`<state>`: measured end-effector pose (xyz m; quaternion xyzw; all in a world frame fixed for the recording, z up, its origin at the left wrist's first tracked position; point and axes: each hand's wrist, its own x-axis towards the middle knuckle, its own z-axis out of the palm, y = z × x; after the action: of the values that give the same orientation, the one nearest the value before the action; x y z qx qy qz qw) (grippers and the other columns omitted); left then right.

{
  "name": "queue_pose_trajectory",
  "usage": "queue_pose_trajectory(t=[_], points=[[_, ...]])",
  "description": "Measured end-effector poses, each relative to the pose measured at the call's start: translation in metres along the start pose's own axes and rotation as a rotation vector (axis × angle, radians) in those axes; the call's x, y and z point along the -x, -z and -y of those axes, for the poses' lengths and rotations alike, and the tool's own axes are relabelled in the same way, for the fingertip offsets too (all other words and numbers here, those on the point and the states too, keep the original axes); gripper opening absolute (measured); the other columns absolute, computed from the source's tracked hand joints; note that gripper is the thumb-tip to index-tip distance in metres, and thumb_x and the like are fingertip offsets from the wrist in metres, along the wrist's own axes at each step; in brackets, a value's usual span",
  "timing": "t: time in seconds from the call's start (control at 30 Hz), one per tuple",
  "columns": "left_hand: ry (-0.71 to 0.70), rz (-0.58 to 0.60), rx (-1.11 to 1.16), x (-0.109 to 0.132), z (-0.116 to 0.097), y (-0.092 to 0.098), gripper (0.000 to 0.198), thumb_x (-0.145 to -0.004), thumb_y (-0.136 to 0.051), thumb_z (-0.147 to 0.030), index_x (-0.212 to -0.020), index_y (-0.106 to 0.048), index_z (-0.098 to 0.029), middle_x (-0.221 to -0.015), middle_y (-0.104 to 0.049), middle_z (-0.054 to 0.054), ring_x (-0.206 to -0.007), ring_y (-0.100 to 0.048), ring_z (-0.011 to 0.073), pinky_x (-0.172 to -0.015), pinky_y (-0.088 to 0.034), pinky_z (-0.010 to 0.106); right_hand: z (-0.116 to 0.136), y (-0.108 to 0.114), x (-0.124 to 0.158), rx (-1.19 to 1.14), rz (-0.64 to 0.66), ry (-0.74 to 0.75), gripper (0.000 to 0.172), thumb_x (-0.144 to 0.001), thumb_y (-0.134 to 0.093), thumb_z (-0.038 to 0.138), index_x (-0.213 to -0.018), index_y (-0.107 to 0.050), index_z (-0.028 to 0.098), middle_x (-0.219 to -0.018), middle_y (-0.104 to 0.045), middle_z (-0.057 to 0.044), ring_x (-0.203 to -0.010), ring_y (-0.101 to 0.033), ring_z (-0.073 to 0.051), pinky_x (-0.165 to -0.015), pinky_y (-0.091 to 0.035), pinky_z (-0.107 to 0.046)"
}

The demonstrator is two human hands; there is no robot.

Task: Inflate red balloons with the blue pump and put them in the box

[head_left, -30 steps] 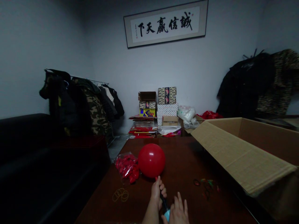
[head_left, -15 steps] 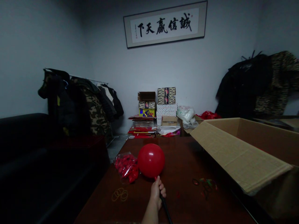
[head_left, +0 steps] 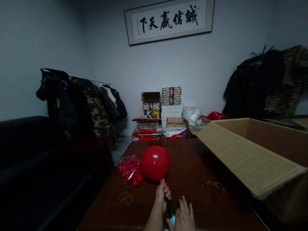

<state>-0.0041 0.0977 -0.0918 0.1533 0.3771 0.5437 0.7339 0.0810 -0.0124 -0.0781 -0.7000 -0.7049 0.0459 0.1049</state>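
A round, inflated red balloon (head_left: pixel 155 163) stands just above my left hand (head_left: pixel 161 195). That hand is closed, thumb uppermost, around the balloon's neck and the black tube of a hand pump (head_left: pixel 169 207). Below it, a light blue part of the pump (head_left: pixel 172 220) shows at the bottom edge. My right hand (head_left: pixel 184 215) is beside this blue part, fingers stretched and apart; whether it touches the pump I cannot tell. Left of the balloon lies a clear plastic bag of uninflated red balloons (head_left: pixel 131 170).
Yellowish rubber bands (head_left: pixel 124 198) lie on the brown table (head_left: pixel 187 157), left front. Small coloured bands (head_left: pixel 213 189) are on the right. A large open cardboard box (head_left: pixel 250 157) borders the right side. Stacked boxes (head_left: pixel 171 109) stand beyond the far edge; a dark sofa (head_left: pixel 48 173) is left.
My right hand has come into view at the bottom, beside the pump's light blue part. The left hand keeps its hold below the balloon. The view has tipped slightly downward.
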Motion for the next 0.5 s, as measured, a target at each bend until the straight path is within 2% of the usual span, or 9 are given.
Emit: queue_pose_trajectory(t=[0.17,0.4,0.5], points=[[-0.003,0.006,-0.039,-0.001,-0.001,0.002,0.05,-0.066,-0.067,-0.061,-0.063,-0.035,-0.023,-0.043,-0.034,-0.009,-0.034,-0.029,0.0061,-0.038,-0.019,0.023,0.018,0.015,-0.02,-0.007,-0.021,-0.026,0.053,-0.088,-0.034,0.04,-0.115,-0.063,0.005,-0.14,-0.045,-0.019,-0.138,-0.024,-0.032,-0.113,-0.011,-0.051],[-0.02,0.005,-0.038,-0.001,0.001,0.002,0.051,-0.065,-0.067,-0.062,-0.062,-0.036,-0.022,-0.043,-0.035,-0.009,-0.034,-0.03,0.0058,-0.039,-0.021,0.022,0.01,0.01,-0.019,-0.038,-0.077,0.008,0.053,-0.086,-0.036,0.043,-0.111,-0.065,0.006,-0.135,-0.05,-0.02,-0.137,-0.026,-0.033,-0.113,-0.01,-0.052],[-0.021,0.008,-0.042,0.0,0.002,0.002,0.051,-0.065,-0.067,-0.064,-0.062,-0.037,-0.022,-0.043,-0.036,-0.008,-0.035,-0.03,0.0062,-0.039,-0.021,0.022,0.01,0.006,-0.015,-0.047,-0.082,0.003,0.05,-0.084,-0.04,0.039,-0.112,-0.065,0.006,-0.136,-0.049,-0.019,-0.137,-0.026,-0.034,-0.113,-0.011,-0.052]])
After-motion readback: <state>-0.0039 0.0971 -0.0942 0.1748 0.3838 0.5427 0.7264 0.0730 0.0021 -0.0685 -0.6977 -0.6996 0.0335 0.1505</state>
